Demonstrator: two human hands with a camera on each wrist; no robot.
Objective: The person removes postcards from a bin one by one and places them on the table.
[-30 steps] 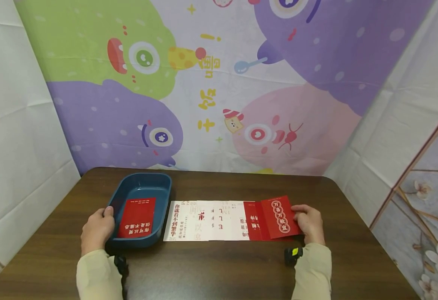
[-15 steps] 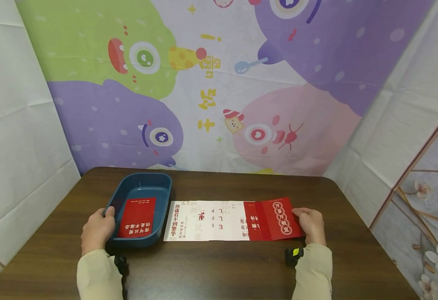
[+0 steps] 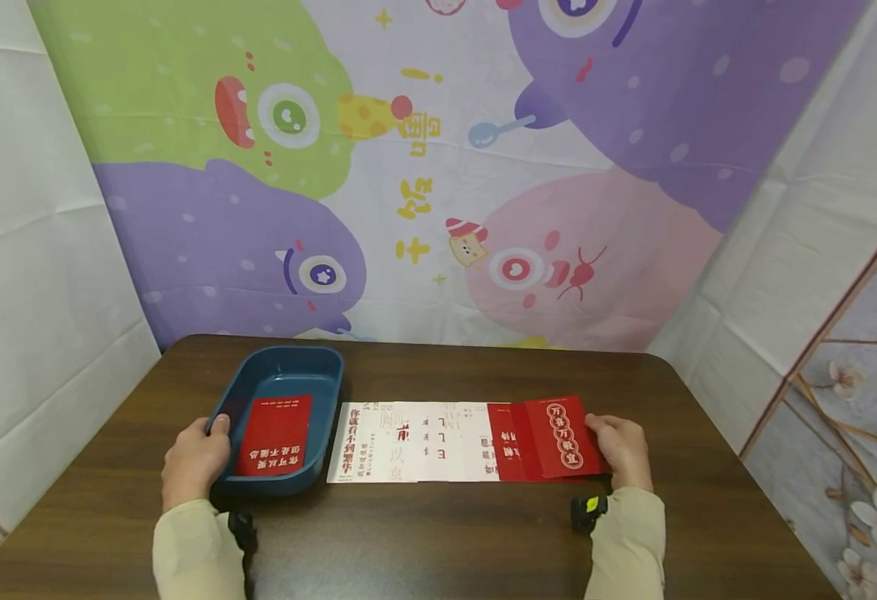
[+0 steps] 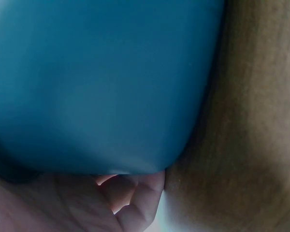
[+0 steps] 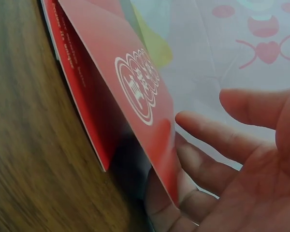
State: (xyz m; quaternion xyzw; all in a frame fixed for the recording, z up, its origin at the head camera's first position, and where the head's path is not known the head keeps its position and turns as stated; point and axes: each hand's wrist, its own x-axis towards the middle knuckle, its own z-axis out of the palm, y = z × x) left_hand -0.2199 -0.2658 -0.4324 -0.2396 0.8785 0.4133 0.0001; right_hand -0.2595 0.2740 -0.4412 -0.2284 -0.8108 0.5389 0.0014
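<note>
My left hand grips the near left side of a blue tray, thumb over the rim and fingers along the outer wall. A red card with white lettering lies in the tray. To the right stretches a row of white and red printed cards, overlapping edge to edge. At its right end a red card with round white characters stands tilted, its right edge raised over another red card. My right hand touches that raised edge with relaxed fingers; the thumb stands apart from it in the right wrist view.
The brown wooden table carries everything. Behind it hangs a cartoon-printed cloth, with white cloth at the left. Black cameras are strapped to both wrists.
My right hand and the tilted red card have shifted slightly to the right since one second ago. My left hand and the blue tray have stayed in place.
</note>
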